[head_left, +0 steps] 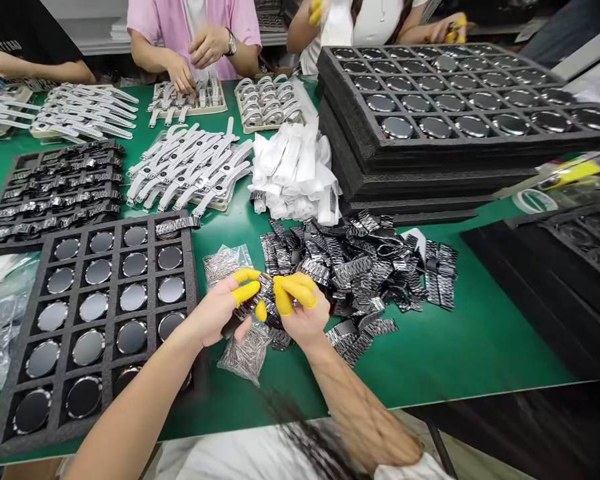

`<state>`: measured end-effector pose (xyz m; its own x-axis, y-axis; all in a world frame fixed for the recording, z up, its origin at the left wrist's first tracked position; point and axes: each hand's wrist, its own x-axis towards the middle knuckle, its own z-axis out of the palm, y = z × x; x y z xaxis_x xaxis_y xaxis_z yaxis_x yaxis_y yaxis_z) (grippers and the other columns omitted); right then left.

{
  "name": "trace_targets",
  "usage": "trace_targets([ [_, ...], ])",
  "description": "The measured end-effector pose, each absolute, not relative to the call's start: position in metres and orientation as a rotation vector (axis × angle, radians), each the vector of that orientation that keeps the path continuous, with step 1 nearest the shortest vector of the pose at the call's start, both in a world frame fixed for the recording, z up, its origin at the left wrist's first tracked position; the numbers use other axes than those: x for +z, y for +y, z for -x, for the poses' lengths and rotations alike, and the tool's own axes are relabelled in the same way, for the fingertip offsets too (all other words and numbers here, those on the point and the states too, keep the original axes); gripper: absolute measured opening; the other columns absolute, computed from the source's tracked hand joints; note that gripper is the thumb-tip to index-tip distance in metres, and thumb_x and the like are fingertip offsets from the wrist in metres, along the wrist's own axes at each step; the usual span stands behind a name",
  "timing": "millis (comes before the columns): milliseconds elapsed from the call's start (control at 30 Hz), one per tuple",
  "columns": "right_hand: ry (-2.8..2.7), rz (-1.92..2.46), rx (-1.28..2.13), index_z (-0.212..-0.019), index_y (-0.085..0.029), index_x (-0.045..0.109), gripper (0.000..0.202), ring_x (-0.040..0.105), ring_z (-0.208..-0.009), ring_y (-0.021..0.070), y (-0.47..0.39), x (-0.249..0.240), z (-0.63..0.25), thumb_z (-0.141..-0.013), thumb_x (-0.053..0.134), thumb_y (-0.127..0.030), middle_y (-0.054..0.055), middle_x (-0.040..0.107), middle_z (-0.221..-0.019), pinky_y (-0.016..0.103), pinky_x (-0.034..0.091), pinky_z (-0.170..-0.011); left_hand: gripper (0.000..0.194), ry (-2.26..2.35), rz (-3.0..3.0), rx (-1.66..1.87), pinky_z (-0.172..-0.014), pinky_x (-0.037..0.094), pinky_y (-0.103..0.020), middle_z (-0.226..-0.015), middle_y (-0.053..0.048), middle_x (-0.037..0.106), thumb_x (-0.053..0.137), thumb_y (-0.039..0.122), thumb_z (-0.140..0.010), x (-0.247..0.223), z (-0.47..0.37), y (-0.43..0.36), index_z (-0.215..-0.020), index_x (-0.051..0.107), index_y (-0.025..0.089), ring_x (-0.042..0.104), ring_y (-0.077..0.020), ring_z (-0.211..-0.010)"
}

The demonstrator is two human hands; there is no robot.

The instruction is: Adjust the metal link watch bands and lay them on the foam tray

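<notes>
My left hand, with yellow finger cots, grips a black metal-link watch band over the table. My right hand, also in yellow finger cots, is closed, with its fingertips pinched at the band's right edge. Whether a small pin sits between those fingertips is too small to tell. Below the hands lies a clear bag of thin metal pins, and a second bag of pins lies just behind. Right of my right hand spreads a heap of black link bands.
On the left a black foam tray holds round watch cases, with one banded watch on its rim. Stacked foam trays stand at back right. White-strapped watches and white wrapped pieces lie mid-table. Co-workers sit opposite.
</notes>
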<state>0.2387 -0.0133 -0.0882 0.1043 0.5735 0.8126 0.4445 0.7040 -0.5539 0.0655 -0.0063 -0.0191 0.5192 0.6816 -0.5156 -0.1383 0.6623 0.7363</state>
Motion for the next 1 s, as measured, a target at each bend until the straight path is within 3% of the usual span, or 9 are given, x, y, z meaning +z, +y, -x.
trace_targets([
  [300,-1.563,0.938,-0.01,-0.109,-0.027,0.069,0.013,0.067,-0.065,0.0164,-0.014,-0.095,-0.242,-0.098,0.066,-0.021,0.001,0.071,-0.081,0.031,0.058,-0.057,0.045,0.871,-0.676,0.587,-0.03,0.044,-0.019,-0.067,0.002,0.071,0.072,0.049,-0.09,-0.019,-0.064,-0.005,-0.121,0.055,0.02,0.05,-0.0098,-0.029],
  [533,-1.564,1.078,0.49,-0.1,-0.029,0.071,0.007,0.068,-0.074,0.0233,-0.018,-0.107,-0.247,-0.094,0.069,-0.026,0.006,0.07,-0.085,0.043,0.06,-0.069,0.049,0.926,-0.695,0.604,-0.03,0.043,-0.021,-0.064,0.002,0.071,0.074,0.05,-0.088,-0.019,-0.063,-0.006,-0.123,0.059,0.018,0.049,-0.0103,-0.028],
  [667,-1.526,0.941,0.672,-0.124,-0.028,0.069,0.032,0.069,-0.078,0.02,-0.015,-0.1,-0.246,-0.095,0.073,-0.041,0.011,0.072,-0.116,0.037,0.061,-0.064,0.043,0.896,-0.683,0.52,-0.029,0.039,-0.019,-0.056,-0.001,0.068,0.074,0.05,-0.086,-0.016,-0.06,-0.006,-0.104,0.068,0.012,0.043,-0.0082,-0.026],
  [733,-1.564,0.801,0.752,-0.128,-0.028,0.069,0.043,0.071,-0.084,0.0208,-0.012,-0.094,-0.246,-0.093,0.076,-0.051,0.012,0.073,-0.121,0.036,0.062,-0.066,0.042,0.869,-0.655,0.491,-0.027,0.037,-0.019,-0.052,-0.001,0.066,0.077,0.05,-0.083,-0.015,-0.058,-0.005,-0.098,0.069,0.011,0.04,-0.0078,-0.025],
  [833,-1.607,0.688,0.824,-0.117,-0.028,0.076,0.035,0.075,-0.097,0.0234,-0.008,-0.087,-0.248,-0.094,0.074,-0.054,0.01,0.078,-0.11,0.038,0.064,-0.078,0.041,0.849,-0.631,0.451,-0.025,0.037,-0.02,-0.048,-0.001,0.063,0.079,0.049,-0.079,-0.017,-0.056,-0.004,-0.09,0.07,0.011,0.037,-0.008,-0.024],
  [1000,-1.524,0.698,0.929,-0.097,-0.026,0.081,0.041,0.077,-0.092,0.0234,-0.007,-0.084,-0.251,-0.102,0.058,-0.059,0.008,0.08,-0.094,0.04,0.064,-0.082,0.033,0.755,-0.646,0.422,-0.026,0.037,-0.02,-0.047,-0.002,0.062,0.074,0.044,-0.083,-0.022,-0.054,-0.004,-0.085,0.069,0.011,0.036,-0.008,-0.024],
])
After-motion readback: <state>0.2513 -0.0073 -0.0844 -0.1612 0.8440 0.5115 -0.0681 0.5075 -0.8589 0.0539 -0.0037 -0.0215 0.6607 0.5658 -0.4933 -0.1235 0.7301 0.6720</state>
